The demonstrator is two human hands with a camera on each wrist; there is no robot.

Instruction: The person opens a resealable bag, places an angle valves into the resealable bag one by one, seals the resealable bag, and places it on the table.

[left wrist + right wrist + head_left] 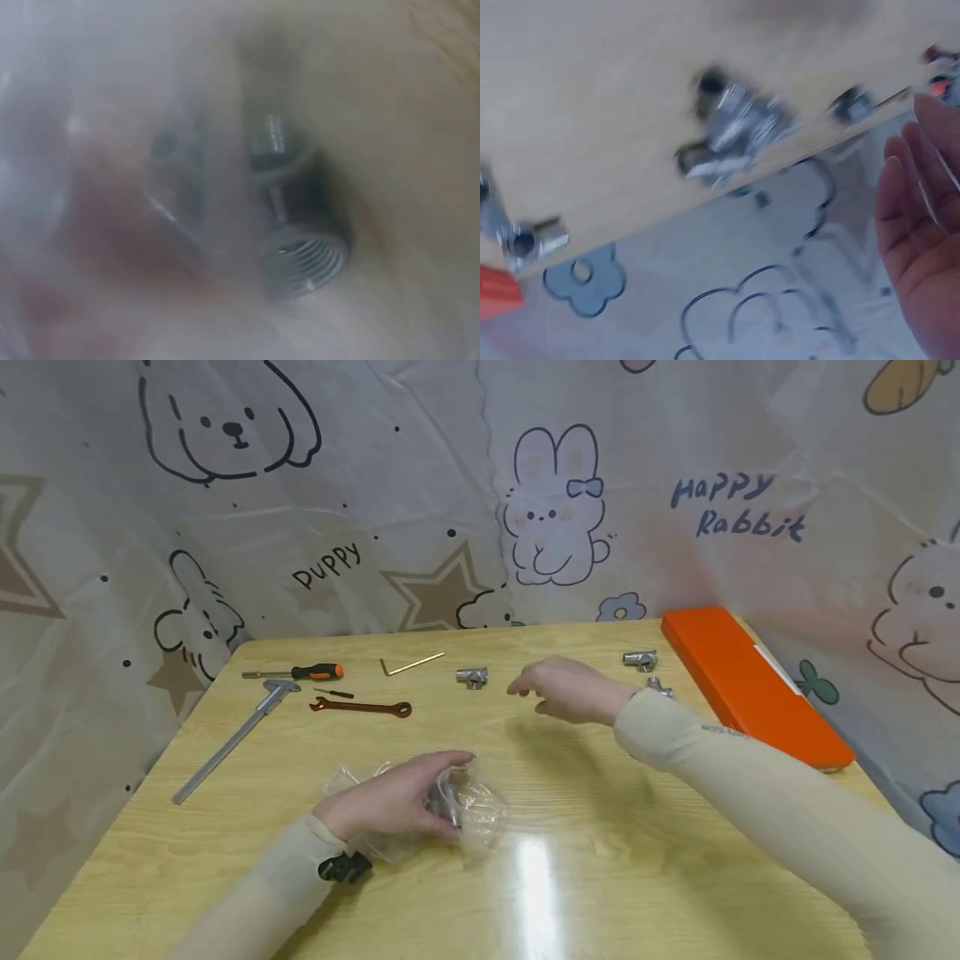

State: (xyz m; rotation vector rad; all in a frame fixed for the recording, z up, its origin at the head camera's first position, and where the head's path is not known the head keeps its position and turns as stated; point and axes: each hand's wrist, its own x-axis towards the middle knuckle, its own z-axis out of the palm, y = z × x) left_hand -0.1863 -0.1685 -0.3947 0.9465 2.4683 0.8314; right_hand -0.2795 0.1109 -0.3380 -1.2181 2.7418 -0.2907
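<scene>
Grips with the left hand (397, 797) a crinkled clear plastic bag (487, 814) on the wooden table (585, 877), just below and left of the centre of the head view. Curls thumb and fingers, widely spread, about a shiny metal fitting (447, 802) showing through the plastic. Shows hazily, right of the middle of the left wrist view, a threaded mouth on this fitting; cannot tell the number of pieces inside.

Hovers with the right hand (566, 687) over the table, just right of the centre of the head view, fingers loosely bent and with hold of nothing visible. Also shows, in the middle of the right wrist view, a blurred cluster of fittings (739, 127). Shows one loose fitting (472, 677) left of the right hand, and two outer fittings (640, 660) near the orange case (750, 685) at right.

Judging by the metal, should feel rigid, dense and rather heavy for its size, hard to harm by squeezing, though perhaps prone to scuffs on the bright finish. Likely slick on the rounded sides. Expect the bag to be light, limp and slippery, apt to bunch and slide over the metal. Best held through the plastic across the solid body, thumb opposite fingertips, rather than by the floppy edges. Best pinched, outside the bag, across the barrel, with the side branch as a stop against twisting.
</scene>
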